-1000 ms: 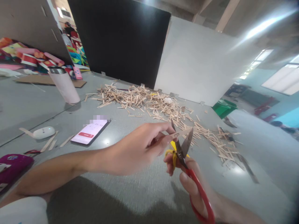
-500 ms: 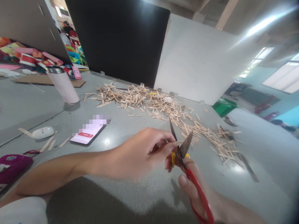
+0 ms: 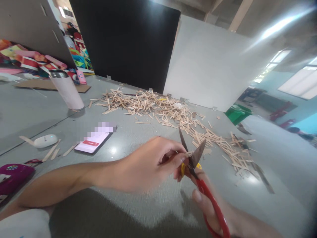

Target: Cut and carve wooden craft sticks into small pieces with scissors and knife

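Observation:
In the middle of the view, my left hand [image 3: 151,162] has its thumb and forefinger pinched on a thin, pale wooden stick [image 3: 189,153]. The stick's end lies at the parted blades of red-handled scissors [image 3: 209,195]. My right hand [image 3: 206,201] is closed around those handles, thumb through the loop, with the blades pointing up and away. Something yellow [image 3: 183,169] shows beneath the scissors' pivot, by the right fingers; its kind I cannot make out. Beyond both hands, a long heap of flat wooden sticks [image 3: 146,102] spreads over the grey table [image 3: 128,135].
To the left lie a phone [image 3: 95,140], a white mouse [image 3: 46,141] and a purple item [image 3: 15,178]. A pale pink bottle [image 3: 66,91] stands behind them. Black [image 3: 131,43] and white [image 3: 203,62] panels rise at the back. A green bin [image 3: 237,114] is far right.
The scissors and my right hand have shifted slightly to the right, and the blades remain parted. My left hand has hardly moved.

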Demonstrator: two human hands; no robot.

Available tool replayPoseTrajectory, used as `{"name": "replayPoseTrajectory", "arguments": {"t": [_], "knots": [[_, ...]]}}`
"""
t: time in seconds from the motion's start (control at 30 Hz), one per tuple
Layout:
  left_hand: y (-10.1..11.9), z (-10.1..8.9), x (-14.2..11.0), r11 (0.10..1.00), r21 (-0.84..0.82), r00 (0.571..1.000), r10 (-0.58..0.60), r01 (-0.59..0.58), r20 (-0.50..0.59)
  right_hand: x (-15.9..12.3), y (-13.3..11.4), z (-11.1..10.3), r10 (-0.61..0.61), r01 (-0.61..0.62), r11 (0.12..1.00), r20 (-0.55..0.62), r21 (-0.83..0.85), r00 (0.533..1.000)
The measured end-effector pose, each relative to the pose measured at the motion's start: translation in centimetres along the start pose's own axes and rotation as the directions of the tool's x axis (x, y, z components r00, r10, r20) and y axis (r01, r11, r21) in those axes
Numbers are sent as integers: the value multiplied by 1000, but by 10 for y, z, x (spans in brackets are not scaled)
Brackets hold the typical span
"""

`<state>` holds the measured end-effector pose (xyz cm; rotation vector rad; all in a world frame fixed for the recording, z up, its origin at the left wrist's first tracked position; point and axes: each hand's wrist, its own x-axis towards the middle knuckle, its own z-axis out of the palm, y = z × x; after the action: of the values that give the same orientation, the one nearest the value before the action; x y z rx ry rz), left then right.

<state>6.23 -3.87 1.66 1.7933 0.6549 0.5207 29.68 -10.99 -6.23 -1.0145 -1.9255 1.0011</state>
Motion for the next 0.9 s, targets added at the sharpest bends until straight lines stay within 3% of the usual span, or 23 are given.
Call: {"name": "replayPoseTrajectory", "arguments": {"t": [0.37,0.63,0.77,0.9], "knots": [[-3,-2,3,1000,15,1000,22,-22,1,1,1,-2,47,-47,999,27,-16,999],[-8,-2,5,991,58,993,119,-120,18,-4,1,6,154,-152,988,-75,26,985],[-9,1,3,988,49,989,146,-146,12,-1,-1,15,132,-127,991,-161,42,978],[-9,4,3,986,44,987,158,-158,-7,1,2,21,199,-177,974,-162,139,967]]}}
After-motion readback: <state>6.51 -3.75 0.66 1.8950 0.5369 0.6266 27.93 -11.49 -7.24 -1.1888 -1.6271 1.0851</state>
